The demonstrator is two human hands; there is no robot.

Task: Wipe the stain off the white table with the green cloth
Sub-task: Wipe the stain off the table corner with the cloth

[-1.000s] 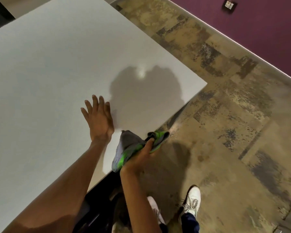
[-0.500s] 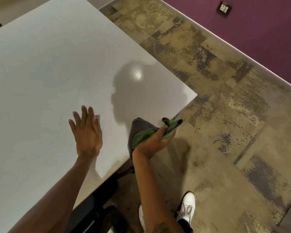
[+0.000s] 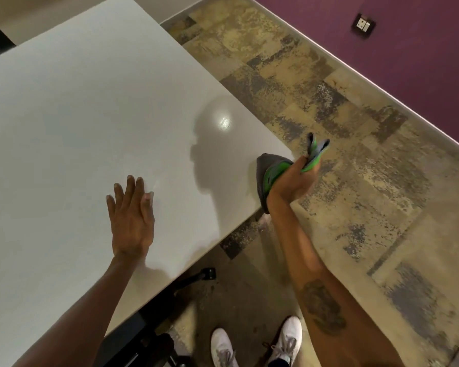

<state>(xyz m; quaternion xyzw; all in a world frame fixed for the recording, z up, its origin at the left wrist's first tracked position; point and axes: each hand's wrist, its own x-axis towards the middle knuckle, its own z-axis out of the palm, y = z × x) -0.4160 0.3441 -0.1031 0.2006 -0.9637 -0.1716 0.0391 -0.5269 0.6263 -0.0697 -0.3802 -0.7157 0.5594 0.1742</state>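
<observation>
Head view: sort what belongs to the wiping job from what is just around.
Job:
green cloth, bunched in the right hand
white table
left hand, flat on the table

Just around:
white shoes
wall socket
chair base under the table

No stain is discernible.

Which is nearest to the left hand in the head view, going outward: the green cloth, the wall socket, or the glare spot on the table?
1. Glare spot, on the white table ahead of the left hand.
2. Green cloth, right, at the table edge.
3. Wall socket, far upper right.
</observation>
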